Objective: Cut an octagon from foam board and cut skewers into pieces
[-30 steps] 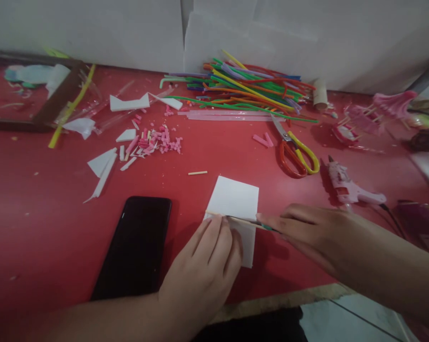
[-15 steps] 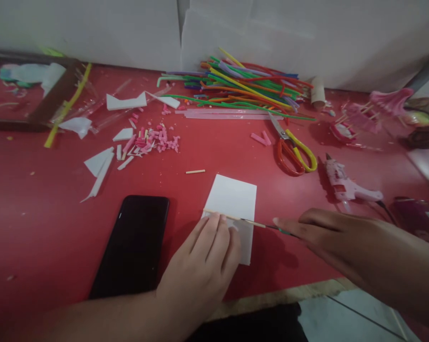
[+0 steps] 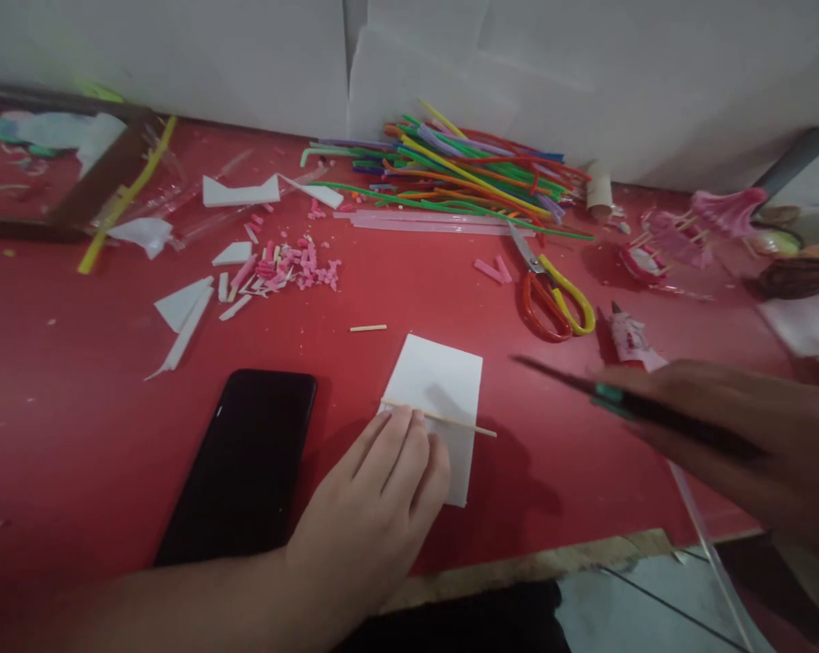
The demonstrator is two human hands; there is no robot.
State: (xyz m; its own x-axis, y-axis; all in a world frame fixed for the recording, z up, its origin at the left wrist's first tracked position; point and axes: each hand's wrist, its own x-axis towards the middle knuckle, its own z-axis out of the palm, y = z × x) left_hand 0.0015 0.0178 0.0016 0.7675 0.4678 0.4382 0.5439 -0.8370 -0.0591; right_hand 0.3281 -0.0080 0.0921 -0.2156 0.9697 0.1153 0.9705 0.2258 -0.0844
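Under the fingertips of my left hand, a thin wooden stick is pressed against a small white board. The stick crosses the board at a slight slant, and its right end sticks out past the edge. My right hand, a little blurred, grips a cutter knife with a dark blade and a black and green handle. Its blade is raised to the right of the board, apart from the stick. A short piece of stick lies behind the board.
A black phone lies left of my left hand. Behind are scissors, pink and white scraps and colourful pipe cleaners. A pink glue gun is partly hidden by my right hand. The red table's front edge is near.
My right hand has lifted the cutter knife off the stick and moved it right and up. My left hand stays on the stick and board. The view has shifted slightly.
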